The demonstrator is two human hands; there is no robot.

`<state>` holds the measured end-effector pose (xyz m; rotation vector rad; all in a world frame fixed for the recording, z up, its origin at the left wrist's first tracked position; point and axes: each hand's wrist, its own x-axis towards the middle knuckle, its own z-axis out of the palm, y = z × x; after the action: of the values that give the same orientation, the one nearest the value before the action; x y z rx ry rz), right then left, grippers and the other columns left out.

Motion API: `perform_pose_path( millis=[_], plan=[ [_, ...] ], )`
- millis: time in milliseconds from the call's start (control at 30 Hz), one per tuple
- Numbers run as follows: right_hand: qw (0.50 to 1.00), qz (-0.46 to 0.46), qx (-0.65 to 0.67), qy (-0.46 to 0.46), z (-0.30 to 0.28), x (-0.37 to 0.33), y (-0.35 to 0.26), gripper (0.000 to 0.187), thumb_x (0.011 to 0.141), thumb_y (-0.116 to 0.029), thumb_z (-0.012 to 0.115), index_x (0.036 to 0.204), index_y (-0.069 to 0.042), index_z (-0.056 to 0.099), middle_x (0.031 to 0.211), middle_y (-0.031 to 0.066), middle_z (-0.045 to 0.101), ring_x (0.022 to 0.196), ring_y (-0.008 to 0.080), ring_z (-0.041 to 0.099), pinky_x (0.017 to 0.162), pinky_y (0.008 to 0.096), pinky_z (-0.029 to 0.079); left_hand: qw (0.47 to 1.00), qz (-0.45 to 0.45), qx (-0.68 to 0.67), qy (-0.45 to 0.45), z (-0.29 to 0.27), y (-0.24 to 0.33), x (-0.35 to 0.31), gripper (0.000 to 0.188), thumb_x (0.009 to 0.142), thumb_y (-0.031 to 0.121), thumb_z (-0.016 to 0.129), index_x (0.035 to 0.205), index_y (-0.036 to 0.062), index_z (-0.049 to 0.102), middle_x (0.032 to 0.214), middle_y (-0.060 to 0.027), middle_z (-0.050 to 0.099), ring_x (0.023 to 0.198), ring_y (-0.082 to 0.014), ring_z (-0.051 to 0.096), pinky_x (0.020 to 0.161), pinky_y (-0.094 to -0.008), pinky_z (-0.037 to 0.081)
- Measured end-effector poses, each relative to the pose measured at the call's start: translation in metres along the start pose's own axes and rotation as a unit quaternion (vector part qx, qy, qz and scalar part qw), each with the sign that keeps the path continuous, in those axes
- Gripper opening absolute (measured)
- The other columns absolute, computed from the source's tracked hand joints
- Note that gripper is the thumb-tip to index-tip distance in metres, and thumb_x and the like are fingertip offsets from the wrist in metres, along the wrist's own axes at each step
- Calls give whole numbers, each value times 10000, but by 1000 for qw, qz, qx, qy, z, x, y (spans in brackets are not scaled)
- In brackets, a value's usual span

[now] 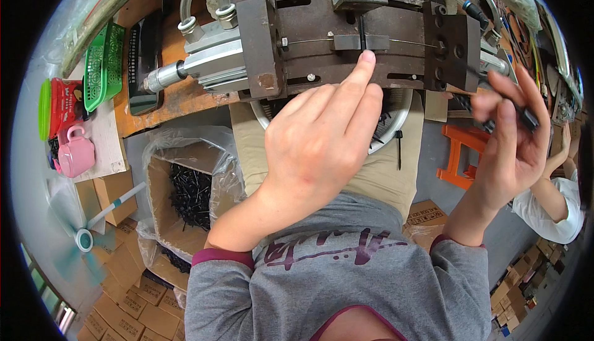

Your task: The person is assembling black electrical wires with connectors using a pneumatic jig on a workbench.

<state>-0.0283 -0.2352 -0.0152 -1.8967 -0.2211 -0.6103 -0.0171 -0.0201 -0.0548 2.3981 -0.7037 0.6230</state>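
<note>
My left hand (322,134) reaches over the front of a metal fixture (303,25) with its index finger stretched out and the other fingers loosely bent; it grips nothing. That fingertip is at the lower end of a thin black rod-like part (363,32), which stands between two small grey jaws (346,43). To the right, my right hand (510,134) is raised beside the fixture's end block, its fingers curled around several small black rod-like parts (528,119). Motion blurs its fingertips and the parts. A similar black part (399,149) lies on my right thigh.
Air cylinders (216,56) with clear hoses flank the fixture. Below it, a round white-rimmed container (405,121) sits on my lap, partly hidden. At left are a bagged box of black parts (189,196), a fan (83,239), a pink cup (77,154) and a green basket (104,66). Another person (554,208) sits at right.
</note>
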Motion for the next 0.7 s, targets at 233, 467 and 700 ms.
perform_pose_path(
  millis=[233, 467, 700],
  plan=[
    [944, 288, 7, -159, -28, -35, 23, 126, 915, -56, 684, 964, 26, 602, 723, 40, 663, 549, 17, 521, 471, 159, 357, 998, 30, 52, 20, 4, -6, 6, 135, 727, 63, 681, 856, 27, 674, 1111, -106, 719, 577, -107, 578, 543, -249, 461],
    [805, 252, -432, -320, -9, -105, 102, 483, 795, -432, 796, 915, 10, 641, 783, 176, 704, 706, 373, 685, 627, 456, 537, 1000, -8, -20, -21, -6, -7, 6, 343, 665, 84, 840, 985, 64, 719, 1177, -64, 716, 653, -143, 641, 586, -242, 505],
    [815, 311, -326, -364, -17, -126, 115, 243, 845, -210, 732, 923, 8, 659, 801, 193, 698, 720, 386, 679, 665, 427, 533, 986, 23, -168, 6, -18, -2, -1, 362, 676, 85, 886, 997, 8, 738, 1016, -140, 740, 626, -125, 645, 517, -227, 521]
  ],
)
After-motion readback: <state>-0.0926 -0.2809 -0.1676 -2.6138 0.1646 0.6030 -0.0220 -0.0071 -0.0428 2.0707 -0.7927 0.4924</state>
